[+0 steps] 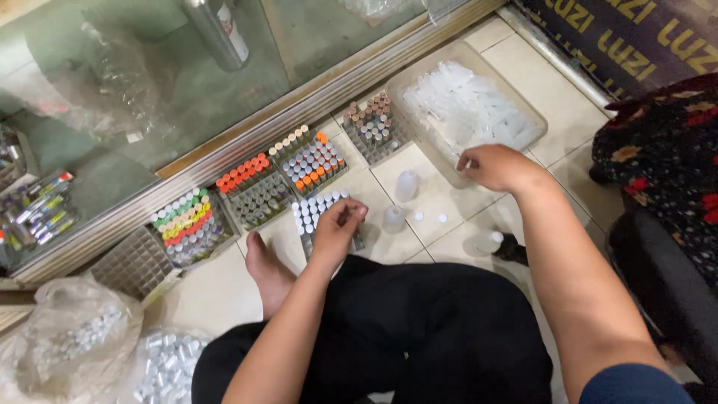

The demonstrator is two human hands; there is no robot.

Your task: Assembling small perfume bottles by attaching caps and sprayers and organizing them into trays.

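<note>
Hands at the vial trays

The left hand (pixel 338 223) pinches something small over the tray of white-capped vials (pixel 314 211) on the tiled floor. The right hand (pixel 493 166) reaches into the clear tub (pixel 523 105) of pale plastic bottles (pixel 467 105), fingers curled; its grasp is unclear. Trays of orange-capped vials (pixel 243 172) and mixed-colour caps (pixel 183 213) line the glass cabinet (pixel 149 90)

Person's own body seen from above — both forearms bare, left hand (pixel 338 224) and right hand (pixel 493 166) with no gloves, rings or watch visible. Dark blue short sleeve (pixel 624 383) shows on the right upper arm only, at the bottom edge; the left arm's sleeve is out of view. Black trousers (pixel 419 329) cover the legs, loose matte fabric with soft folds — one bare foot (pixel 265 269), no sock or shoe.
</note>
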